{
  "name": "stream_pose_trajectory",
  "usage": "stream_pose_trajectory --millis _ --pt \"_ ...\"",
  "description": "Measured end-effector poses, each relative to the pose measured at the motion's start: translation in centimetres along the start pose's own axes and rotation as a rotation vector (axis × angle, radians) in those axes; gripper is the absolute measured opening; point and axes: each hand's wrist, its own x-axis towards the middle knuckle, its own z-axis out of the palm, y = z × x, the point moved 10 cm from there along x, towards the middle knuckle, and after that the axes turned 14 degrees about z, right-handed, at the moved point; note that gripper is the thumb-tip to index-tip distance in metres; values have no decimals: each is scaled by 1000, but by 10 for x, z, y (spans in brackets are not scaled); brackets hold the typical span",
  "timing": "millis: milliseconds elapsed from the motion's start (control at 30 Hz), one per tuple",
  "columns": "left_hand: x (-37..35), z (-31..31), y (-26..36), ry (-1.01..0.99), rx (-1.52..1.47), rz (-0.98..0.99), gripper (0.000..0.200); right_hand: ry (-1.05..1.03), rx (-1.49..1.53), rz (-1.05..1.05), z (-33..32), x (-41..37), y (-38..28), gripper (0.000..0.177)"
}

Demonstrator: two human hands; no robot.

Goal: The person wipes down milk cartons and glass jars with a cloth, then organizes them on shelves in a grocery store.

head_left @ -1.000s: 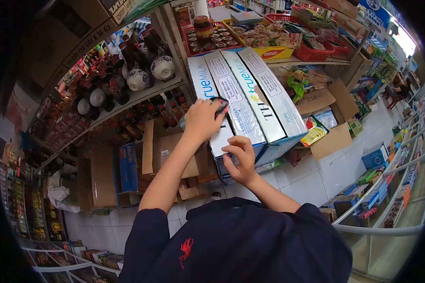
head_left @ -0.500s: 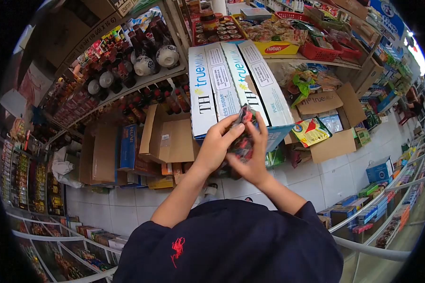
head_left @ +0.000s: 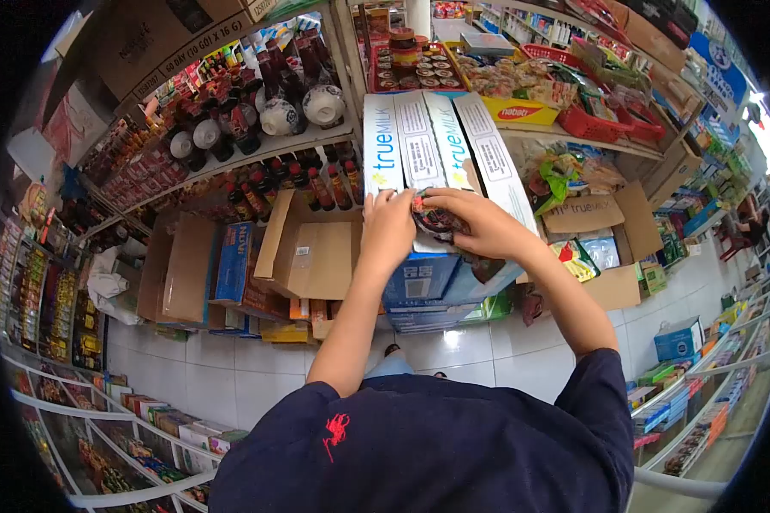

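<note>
A crumpled black and red plastic packet (head_left: 437,226) lies at the near end of the white and blue TH true MILK cartons (head_left: 383,128). My right hand (head_left: 481,224) is closed on it from the right, the fingers bent over its top. On the other side, my left hand (head_left: 390,224) has curled fingers on the carton top and presses against the packet's left edge; its thumb is mostly hidden. What the packet contains cannot be made out.
Open cardboard boxes (head_left: 321,252) stand on the floor to the left, below shelves of bottles and bowls (head_left: 323,106). Red baskets (head_left: 589,122) and a yellow nabati box (head_left: 522,112) sit behind. An open carton (head_left: 629,214) is at right; glass cases (head_left: 701,363) flank me.
Both hands have lowered the packet from in front of my body onto the carton's near end. My right hand has turned over its top. The view has shifted slightly.
</note>
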Motion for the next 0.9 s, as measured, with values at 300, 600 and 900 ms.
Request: stream_pose_trajectory --millis 300,600,900 --pt "-3 2 4 -190 -103 52 58 121 -52 146 -14 98 74 46" --pt "-6 3 11 -186 -61 171 55 317 -262 257 -42 206 161 39" --pt "-7 -1 16 -150 0 213 50 424 -385 404 -62 250 210 43"
